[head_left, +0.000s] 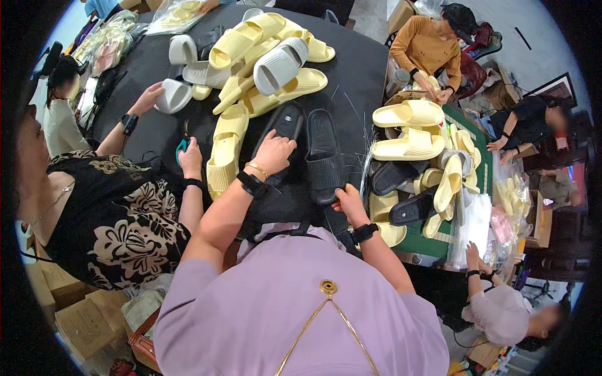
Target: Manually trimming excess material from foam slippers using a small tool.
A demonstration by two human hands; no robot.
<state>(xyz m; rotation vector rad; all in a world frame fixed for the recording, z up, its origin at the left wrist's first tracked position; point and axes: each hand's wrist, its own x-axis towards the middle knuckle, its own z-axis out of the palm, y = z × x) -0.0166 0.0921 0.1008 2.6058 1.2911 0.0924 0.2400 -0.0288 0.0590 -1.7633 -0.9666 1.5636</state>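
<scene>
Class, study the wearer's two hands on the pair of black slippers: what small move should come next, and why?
Probably slide the two together. The left hand rests on one black ribbed rubber slipper, the right hand grips the heel of the other black slipper, and both lie side by side, slightly apart, on the dark round table.

You see a round black counter (pixel 367 69) | grey floor (pixel 539 25) beyond it | a framed picture (pixel 560 86) lying right | cardboard boxes (pixel 81 316) stacked lower left | bright, even light.

Yellow slipper pile (pixel 263 56) on dark table (pixel 357 69); more slippers on green mat (pixel 483 156); cardboard boxes (pixel 81 319) lower left.
</scene>
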